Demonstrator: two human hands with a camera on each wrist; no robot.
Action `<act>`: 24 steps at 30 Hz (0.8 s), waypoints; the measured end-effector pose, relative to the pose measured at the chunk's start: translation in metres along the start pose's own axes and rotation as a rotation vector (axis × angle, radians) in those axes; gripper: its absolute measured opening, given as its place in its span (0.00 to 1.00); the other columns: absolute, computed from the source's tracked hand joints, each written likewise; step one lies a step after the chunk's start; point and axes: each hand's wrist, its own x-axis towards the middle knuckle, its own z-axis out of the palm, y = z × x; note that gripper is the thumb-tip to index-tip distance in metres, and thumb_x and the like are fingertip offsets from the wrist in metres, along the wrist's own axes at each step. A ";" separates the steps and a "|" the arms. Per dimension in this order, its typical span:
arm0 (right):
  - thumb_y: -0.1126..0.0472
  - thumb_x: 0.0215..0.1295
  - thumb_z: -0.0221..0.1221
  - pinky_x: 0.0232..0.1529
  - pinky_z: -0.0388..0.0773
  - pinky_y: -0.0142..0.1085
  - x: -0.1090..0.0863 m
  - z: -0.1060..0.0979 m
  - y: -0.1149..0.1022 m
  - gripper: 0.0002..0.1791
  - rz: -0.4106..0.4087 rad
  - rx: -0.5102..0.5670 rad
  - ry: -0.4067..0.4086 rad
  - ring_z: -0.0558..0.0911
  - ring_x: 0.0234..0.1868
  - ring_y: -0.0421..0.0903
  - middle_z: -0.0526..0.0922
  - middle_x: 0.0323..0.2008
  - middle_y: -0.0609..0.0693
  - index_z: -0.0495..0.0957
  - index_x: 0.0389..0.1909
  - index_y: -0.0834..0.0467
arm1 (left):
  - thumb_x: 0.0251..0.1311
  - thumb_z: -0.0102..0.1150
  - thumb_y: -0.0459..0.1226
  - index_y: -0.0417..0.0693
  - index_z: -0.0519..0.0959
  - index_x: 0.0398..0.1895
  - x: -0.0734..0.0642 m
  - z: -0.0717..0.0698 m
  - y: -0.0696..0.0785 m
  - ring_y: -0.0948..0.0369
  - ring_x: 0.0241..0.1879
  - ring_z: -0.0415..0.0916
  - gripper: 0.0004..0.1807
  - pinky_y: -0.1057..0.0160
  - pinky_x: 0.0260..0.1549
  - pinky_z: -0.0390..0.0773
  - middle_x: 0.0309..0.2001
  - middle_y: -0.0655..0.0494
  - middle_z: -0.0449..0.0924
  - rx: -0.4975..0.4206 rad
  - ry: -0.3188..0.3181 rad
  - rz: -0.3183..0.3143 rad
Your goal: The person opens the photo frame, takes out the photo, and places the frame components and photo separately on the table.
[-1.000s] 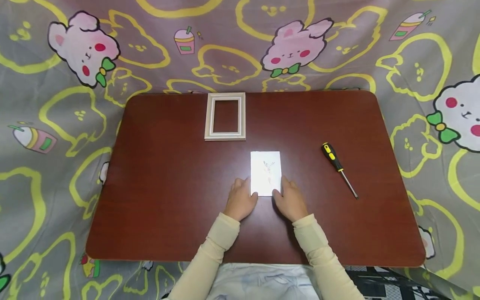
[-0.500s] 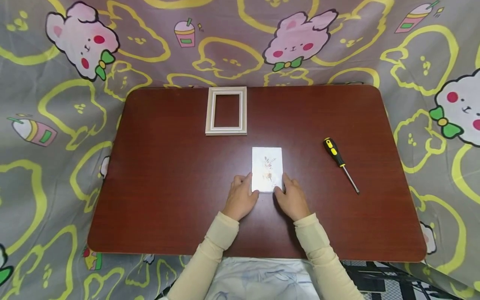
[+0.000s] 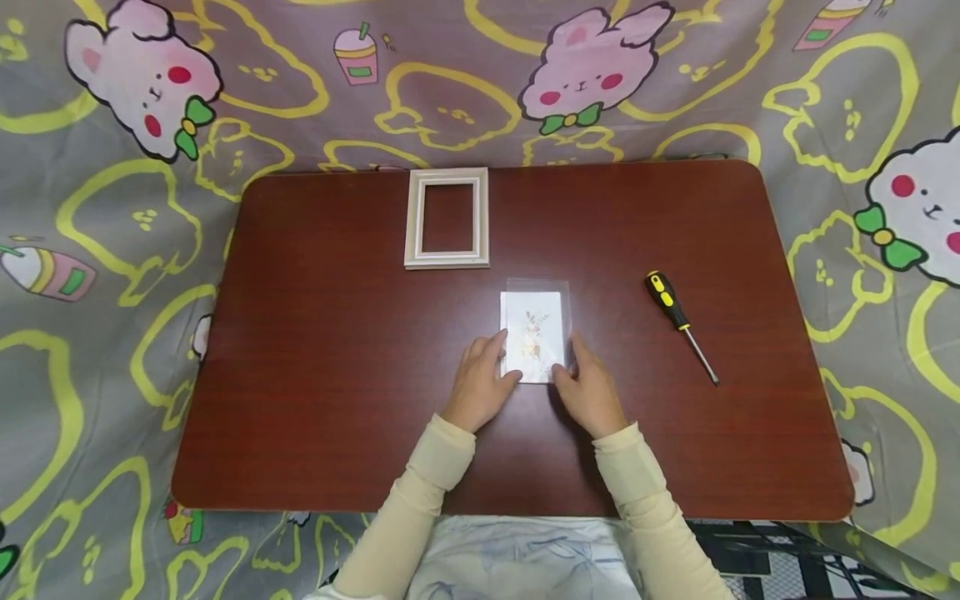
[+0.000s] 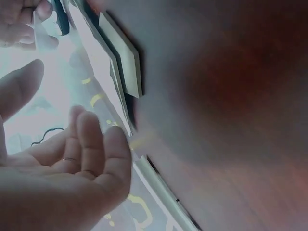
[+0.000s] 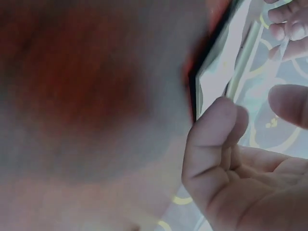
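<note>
A clear, stiff-looking sheet (image 3: 537,285) is raised over a white card (image 3: 531,337) printed with a faint flower sprig. The sheet's top and right edges show past the card in the head view. My left hand (image 3: 480,382) pinches the sheet's left side, thumb near its lower corner. On the opposite side, my right hand (image 3: 591,388) grips it the same way. From the left wrist, the white card (image 4: 98,60) appears on edge against a thicker flat board (image 4: 124,55).
An off-white picture frame (image 3: 447,260) with an open middle lies at the table's back edge. To the right is a black and yellow screwdriver (image 3: 681,325), its tip toward the front. All of it rests on a reddish-brown table (image 3: 330,358).
The clear sheet has come up off the card and now shows offset from it, carried by both hands. Frame and screwdriver stay put on the table; the head view has shifted slightly.
</note>
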 end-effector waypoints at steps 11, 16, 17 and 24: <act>0.68 0.66 0.60 0.53 0.72 0.58 0.036 -0.026 -0.010 0.38 -0.118 0.005 -0.014 0.78 0.51 0.64 0.77 0.52 0.72 0.56 0.75 0.70 | 0.63 0.66 0.34 0.38 0.66 0.73 0.046 -0.008 0.009 0.51 0.47 0.71 0.36 0.51 0.51 0.70 0.42 0.49 0.74 -0.066 0.009 0.014; 0.67 0.66 0.61 0.57 0.71 0.59 0.063 -0.034 -0.010 0.37 -0.132 0.013 0.014 0.77 0.57 0.65 0.76 0.59 0.71 0.59 0.75 0.67 | 0.63 0.66 0.35 0.40 0.66 0.74 0.071 -0.009 0.011 0.50 0.49 0.74 0.36 0.48 0.52 0.72 0.46 0.45 0.77 -0.073 0.023 -0.017; 0.67 0.67 0.61 0.58 0.70 0.59 0.068 -0.035 -0.010 0.37 -0.127 0.005 0.016 0.76 0.58 0.66 0.75 0.60 0.71 0.59 0.75 0.67 | 0.63 0.67 0.35 0.39 0.66 0.73 0.077 -0.009 0.011 0.50 0.46 0.75 0.36 0.49 0.50 0.73 0.45 0.46 0.77 -0.072 0.030 -0.016; 0.64 0.66 0.60 0.58 0.71 0.56 0.103 -0.041 -0.009 0.38 -0.078 0.016 0.009 0.77 0.54 0.64 0.77 0.56 0.69 0.58 0.75 0.68 | 0.64 0.66 0.36 0.38 0.70 0.69 0.113 -0.007 0.012 0.53 0.45 0.77 0.31 0.53 0.50 0.74 0.44 0.48 0.79 -0.073 0.056 -0.057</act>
